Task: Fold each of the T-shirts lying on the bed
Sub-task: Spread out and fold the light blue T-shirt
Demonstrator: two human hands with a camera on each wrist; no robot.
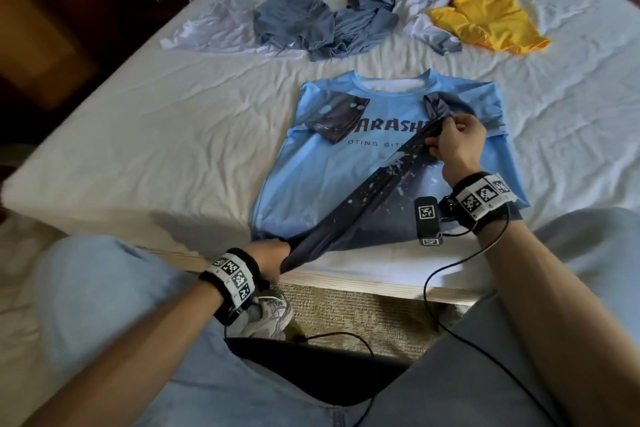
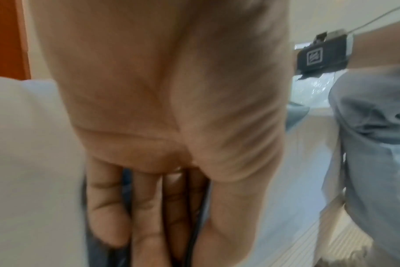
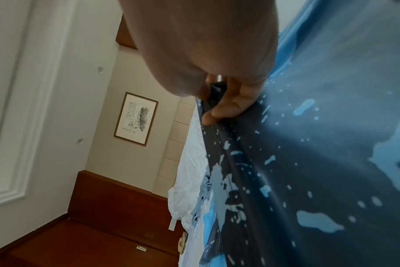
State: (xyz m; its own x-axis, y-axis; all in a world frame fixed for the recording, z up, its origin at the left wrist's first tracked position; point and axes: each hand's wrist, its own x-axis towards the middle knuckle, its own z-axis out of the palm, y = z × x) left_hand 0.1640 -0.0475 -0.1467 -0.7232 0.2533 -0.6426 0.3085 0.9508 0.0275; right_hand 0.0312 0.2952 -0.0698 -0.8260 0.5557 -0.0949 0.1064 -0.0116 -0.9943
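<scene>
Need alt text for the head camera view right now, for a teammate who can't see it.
Both hands stretch a dark, paint-splattered fold of the light blue printed T-shirt on the white bed: left hand gripping the hem, right hand pinching near the chest. Crumpled grey, white and yellow shirts lie beyond it.

The bed (image 1: 173,135) wears a creased white sheet, and a light blue T-shirt (image 1: 311,191) with dark print lies face up near its front edge. Farther back a row of crumpled garments rests on the sheet: a white one (image 1: 214,33) at the left, two grey-blue ones (image 1: 294,19) touching in the middle, a white-and-grey one (image 1: 420,28), and a yellow one (image 1: 488,15) at the right.
</scene>
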